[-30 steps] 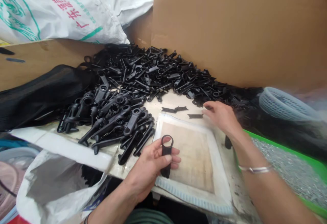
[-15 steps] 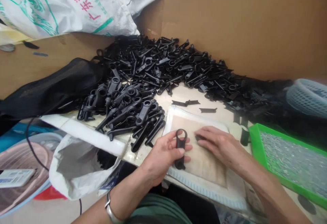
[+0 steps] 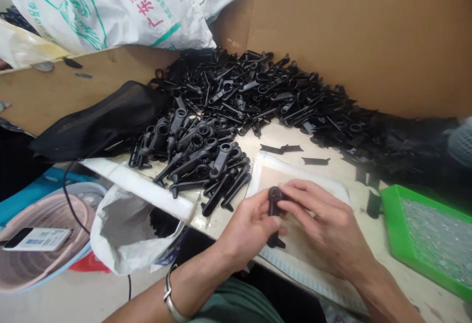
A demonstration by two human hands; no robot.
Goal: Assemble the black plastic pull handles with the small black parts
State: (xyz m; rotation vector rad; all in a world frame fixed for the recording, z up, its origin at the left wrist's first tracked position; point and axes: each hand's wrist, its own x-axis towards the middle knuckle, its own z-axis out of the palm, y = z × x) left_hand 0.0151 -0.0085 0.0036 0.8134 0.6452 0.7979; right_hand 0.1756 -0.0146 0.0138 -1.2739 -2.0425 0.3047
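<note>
My left hand (image 3: 249, 227) is closed around a black plastic part (image 3: 274, 197) with a rounded top end and a small foot at the bottom, held upright over a cloth pad (image 3: 341, 188). The fingertips of my right hand (image 3: 328, 222) press on the rounded top from the right side. Whether a small piece sits under those fingertips is hidden. Left of the pad lies a cluster of black plastic parts (image 3: 221, 158) with ring ends. Thin flat black pieces (image 3: 316, 161) rest just beyond the pad.
A big heap of black parts (image 3: 236, 87) lies against cardboard walls (image 3: 361, 33). On the right stands a green tray (image 3: 393, 234) of small shiny pieces. At the left are an open white sack (image 3: 121, 244), a pink basket (image 3: 22, 274) with a phone (image 3: 39, 239), and a black mesh bag (image 3: 99, 116).
My right hand has come left from the pad onto the top of the part. The part has turned, so its open ring no longer shows. The camera view has shifted slightly left.
</note>
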